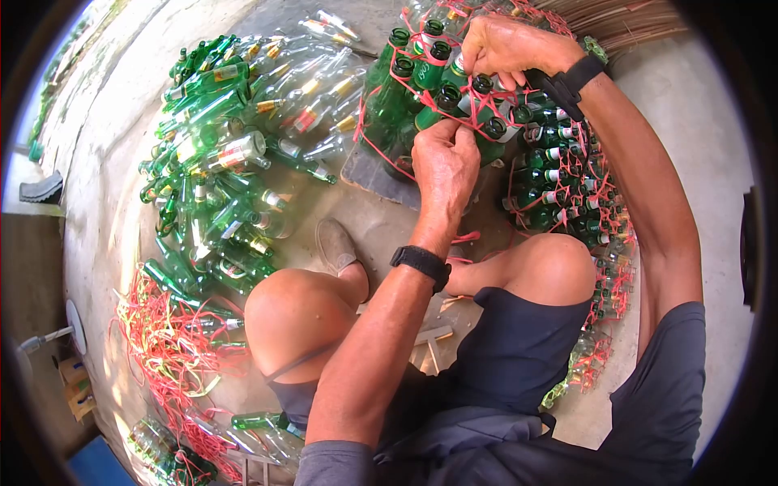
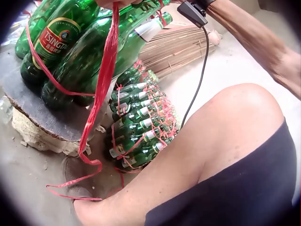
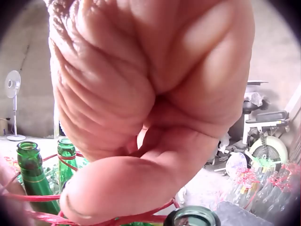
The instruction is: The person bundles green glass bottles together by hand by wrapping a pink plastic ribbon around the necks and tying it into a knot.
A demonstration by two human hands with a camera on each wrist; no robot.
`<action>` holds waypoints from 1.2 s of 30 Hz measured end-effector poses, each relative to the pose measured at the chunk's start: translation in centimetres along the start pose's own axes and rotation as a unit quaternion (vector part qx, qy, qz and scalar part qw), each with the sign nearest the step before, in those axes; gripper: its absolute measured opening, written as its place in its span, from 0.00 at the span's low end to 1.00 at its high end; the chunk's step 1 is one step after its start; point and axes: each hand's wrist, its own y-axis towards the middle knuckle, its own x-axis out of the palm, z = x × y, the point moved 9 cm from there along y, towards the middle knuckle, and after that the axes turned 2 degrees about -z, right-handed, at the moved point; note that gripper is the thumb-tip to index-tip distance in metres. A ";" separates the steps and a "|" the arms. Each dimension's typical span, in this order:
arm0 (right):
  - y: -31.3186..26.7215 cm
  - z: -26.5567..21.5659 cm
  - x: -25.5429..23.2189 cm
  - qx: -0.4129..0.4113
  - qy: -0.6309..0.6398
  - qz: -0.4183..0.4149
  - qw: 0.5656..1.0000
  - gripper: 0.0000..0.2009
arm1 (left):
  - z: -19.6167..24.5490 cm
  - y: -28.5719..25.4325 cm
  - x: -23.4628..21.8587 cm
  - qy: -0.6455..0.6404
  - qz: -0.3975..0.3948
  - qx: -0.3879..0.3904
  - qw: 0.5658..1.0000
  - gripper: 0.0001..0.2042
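A cluster of upright green glass beer bottles [image 1: 385,113], bound with red plastic twine [image 1: 362,121], stands on a dark slab [image 1: 365,172]. My left hand [image 1: 446,162] pinches the twine at the near side of the bottle necks. From it, a long red tail of twine [image 2: 104,70] hangs down in the left wrist view. Over the necks at the far right, my right hand [image 1: 519,49] has its fingers curled and grips twine. In the right wrist view its curled fingers [image 3: 127,188] fill the middle, with twine [image 3: 155,218] passing beneath them beside a bottle mouth [image 3: 193,217].
Loose green bottles [image 1: 203,146] and clear bottles [image 1: 312,89] lie piled at the left. Tied bottle bundles [image 1: 559,174] line the right side. A tangle of red twine [image 1: 170,340] lies at lower left. A fan [image 3: 14,94] and a wheeled vehicle [image 3: 268,136] stand behind.
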 end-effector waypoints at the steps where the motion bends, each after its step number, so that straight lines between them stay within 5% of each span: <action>1: 0.0 0.0 0.1 0.000 0.000 0.000 1.000 0.10 | -0.2 0.0 -0.1 0.000 0.000 0.000 1.000 0.12; 9: -0.6 -0.1 1.5 0.000 0.005 -0.055 0.998 0.15 | 0.0 -0.2 -0.8 -0.003 0.017 0.006 1.000 0.12; 19: -2.3 -0.1 2.5 -0.028 0.070 -0.024 0.997 0.19 | -0.6 0.0 -1.9 0.027 -0.003 0.006 1.000 0.12; 23: -4.1 0.1 2.6 -0.036 0.096 0.083 0.991 0.16 | -1.4 0.1 -2.4 0.015 0.010 0.015 1.000 0.12; 25: -7.4 -3.1 -0.1 -0.181 -0.049 0.302 0.935 0.14 | -1.2 0.2 -2.5 0.015 0.008 0.025 1.000 0.12; 26: -8.2 -2.8 -0.2 -0.152 -0.020 0.343 0.927 0.10 | -1.2 0.1 -2.7 0.015 0.008 0.026 1.000 0.12; 31: -10.5 -5.2 3.3 -0.022 0.042 0.253 0.966 0.13 | -0.9 0.2 -2.6 0.032 -0.029 0.022 0.999 0.13; 36: -10.7 -5.5 6.0 -0.020 -0.011 0.371 0.929 0.11 | -0.1 0.2 -2.9 0.025 -0.025 0.046 0.998 0.13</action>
